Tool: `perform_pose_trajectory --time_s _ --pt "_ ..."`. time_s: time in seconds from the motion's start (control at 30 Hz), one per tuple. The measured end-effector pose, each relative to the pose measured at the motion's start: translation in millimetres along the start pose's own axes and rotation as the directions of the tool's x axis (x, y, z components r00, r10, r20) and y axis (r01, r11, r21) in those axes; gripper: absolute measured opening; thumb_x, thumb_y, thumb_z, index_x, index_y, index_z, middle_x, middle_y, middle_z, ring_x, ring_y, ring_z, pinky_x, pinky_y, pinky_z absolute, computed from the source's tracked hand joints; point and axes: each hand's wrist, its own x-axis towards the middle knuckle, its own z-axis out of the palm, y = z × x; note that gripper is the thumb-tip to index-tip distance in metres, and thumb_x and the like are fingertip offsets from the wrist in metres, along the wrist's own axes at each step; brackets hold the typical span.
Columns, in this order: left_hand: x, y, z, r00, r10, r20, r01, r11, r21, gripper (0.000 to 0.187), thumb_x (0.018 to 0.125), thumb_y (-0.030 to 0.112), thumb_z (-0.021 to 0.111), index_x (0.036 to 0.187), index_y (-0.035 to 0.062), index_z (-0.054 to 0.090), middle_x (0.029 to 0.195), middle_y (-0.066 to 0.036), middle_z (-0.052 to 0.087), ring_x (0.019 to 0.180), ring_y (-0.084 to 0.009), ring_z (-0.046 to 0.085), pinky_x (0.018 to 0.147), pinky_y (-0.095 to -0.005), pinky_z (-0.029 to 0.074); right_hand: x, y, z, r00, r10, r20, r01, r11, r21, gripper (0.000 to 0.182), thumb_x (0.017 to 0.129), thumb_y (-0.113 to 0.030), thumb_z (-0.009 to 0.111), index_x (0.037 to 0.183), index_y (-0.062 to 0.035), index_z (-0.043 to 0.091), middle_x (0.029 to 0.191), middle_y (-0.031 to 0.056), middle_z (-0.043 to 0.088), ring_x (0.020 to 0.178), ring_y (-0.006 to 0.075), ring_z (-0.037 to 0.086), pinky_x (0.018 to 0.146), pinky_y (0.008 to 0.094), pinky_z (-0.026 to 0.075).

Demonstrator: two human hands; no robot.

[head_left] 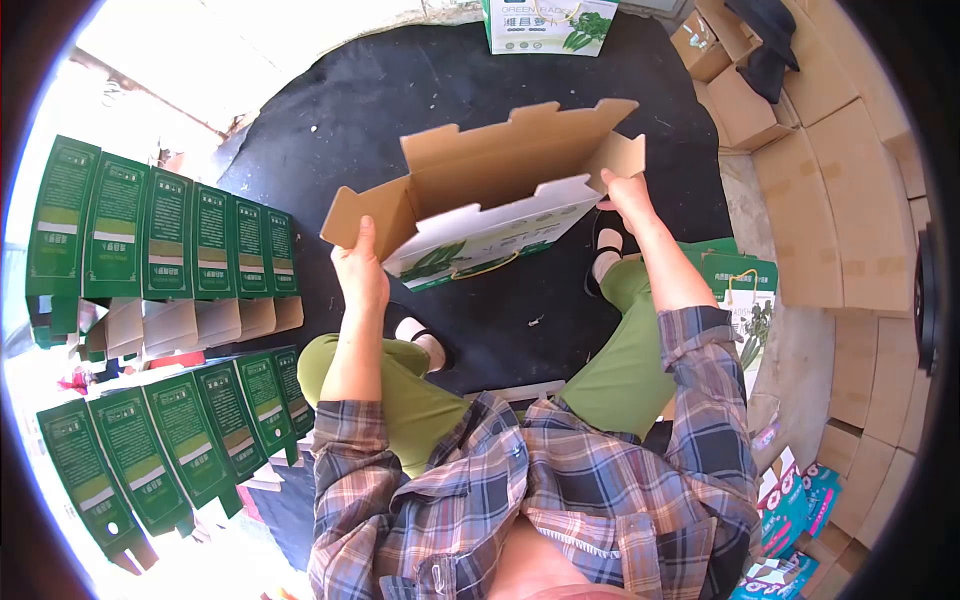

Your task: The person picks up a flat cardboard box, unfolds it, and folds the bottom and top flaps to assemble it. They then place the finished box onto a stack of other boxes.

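Note:
A cardboard carton (490,240), white and green printed outside and brown inside, is held up with its open, notched top edges toward me. My left hand (360,275) grips its left end flap, thumb on the inner brown side. At the opposite end my right hand (629,195) holds the right side panel near the corner. A yellow cord handle (487,268) hangs on the printed face. The inside bottom of the carton is hidden.
Green cartons (170,235) stand in two rows at left. Another printed carton (550,28) is on the black mat (480,345) ahead; one more (745,290) stands by my right knee. Brown boxes (840,200) are stacked at right, with teal packages (785,510) below.

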Motion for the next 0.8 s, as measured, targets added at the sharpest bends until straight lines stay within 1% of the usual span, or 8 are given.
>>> perform_pose_trajectory --time_s 0.07,0.3,0.4,0.53,0.6,0.63,0.7,0.8 --pt "8.7 -1.1 -8.1 0.998 0.009 -0.054 -0.010 1.000 -0.020 0.025 0.091 0.012 0.061 0.113 -0.0005 0.059 0.110 -0.007 0.062 0.100 -0.0167 0.058 0.089 -0.0321 0.044 -21.9 -14.5 -4.4 0.995 -0.098 -0.011 0.098 0.974 0.203 0.041 0.091 -0.022 0.056 0.127 -0.0045 0.047 0.118 0.0108 0.058 0.105 0.0243 0.059 0.072 0.0413 0.055" --pt "17.6 -8.7 -28.0 0.989 -0.023 -0.147 0.014 0.998 -0.068 0.025 0.092 0.013 0.059 0.114 0.0005 0.057 0.106 -0.007 0.062 0.096 -0.0163 0.060 0.084 -0.0308 0.048 -39.3 6.1 -29.6 0.977 -0.102 0.190 0.057 0.971 0.231 0.045 0.091 -0.026 0.057 0.131 -0.0072 0.045 0.125 0.0098 0.053 0.110 0.0236 0.055 0.078 0.0396 0.054" --pt "18.2 -10.2 -31.5 0.961 -0.167 -0.219 0.172 0.985 0.000 0.029 0.092 0.016 0.060 0.118 0.0035 0.055 0.106 -0.007 0.062 0.093 -0.0161 0.061 0.077 -0.0336 0.051 -42.5 17.7 -29.8 0.971 -0.088 0.221 0.038 0.975 0.219 0.045 0.091 -0.026 0.058 0.130 -0.0084 0.045 0.123 0.0093 0.055 0.107 0.0229 0.057 0.078 0.0387 0.054" --pt "26.7 4.4 -40.6 0.980 -0.102 -0.172 0.141 0.963 0.229 0.041 0.088 0.013 0.063 0.127 0.0051 0.050 0.109 -0.010 0.061 0.097 -0.0197 0.061 0.080 -0.0351 0.051 -46.9 21.7 -35.6 0.958 -0.058 0.281 -0.008 0.973 0.230 0.046 0.090 -0.026 0.059 0.130 -0.0080 0.045 0.119 0.0092 0.057 0.101 0.0225 0.060 0.077 0.0373 0.054" --pt "29.7 12.1 -41.8 0.942 0.324 0.089 -0.230 0.429 0.874 0.062 0.082 0.007 0.063 0.139 0.0125 0.039 0.125 -0.012 0.052 0.113 -0.0238 0.053 0.091 -0.0472 0.045 -50.9 20.9 -40.2 0.956 -0.055 0.288 -0.018 0.969 0.245 0.045 0.090 -0.026 0.060 0.128 -0.0067 0.046 0.118 0.0098 0.057 0.100 0.0228 0.061 0.076 0.0370 0.054" --pt "27.1 20.4 -30.4 0.941 0.326 0.090 -0.232 0.428 0.874 0.062 0.082 0.007 0.063 0.139 0.0125 0.039 0.125 -0.012 0.052 0.113 -0.0238 0.053 0.091 -0.0472 0.045 -51.4 20.1 -40.7 0.953 -0.058 0.298 -0.022 0.966 0.258 0.045 0.089 -0.026 0.061 0.127 -0.0053 0.047 0.116 0.0104 0.058 0.098 0.0231 0.061 0.076 0.0367 0.054" --pt "19.3 29.0 -9.0 0.879 0.371 0.299 -0.170 -0.342 0.924 0.075 0.075 0.001 0.062 0.143 0.0172 0.033 0.139 -0.012 0.040 0.127 -0.0291 0.041 0.102 -0.0543 0.033 -52.7 24.2 -42.7 0.945 -0.070 0.321 -0.019 0.963 0.267 0.044 0.089 -0.026 0.061 0.125 -0.0038 0.049 0.115 0.0110 0.058 0.097 0.0234 0.061 0.076 0.0367 0.054" --pt "34.6 17.3 3.8 0.827 0.347 0.443 -0.358 -0.284 0.890 0.074 0.077 0.004 0.062 0.143 0.0199 0.032 0.148 -0.005 0.031 0.136 -0.0292 0.029 0.108 -0.0543 0.024 -56.1 28.5 -46.9 0.940 -0.063 0.337 -0.029 0.965 0.262 0.042 0.089 -0.027 0.061 0.122 -0.0016 0.051 0.112 0.0120 0.059 0.095 0.0238 0.062 0.076 0.0368 0.054"
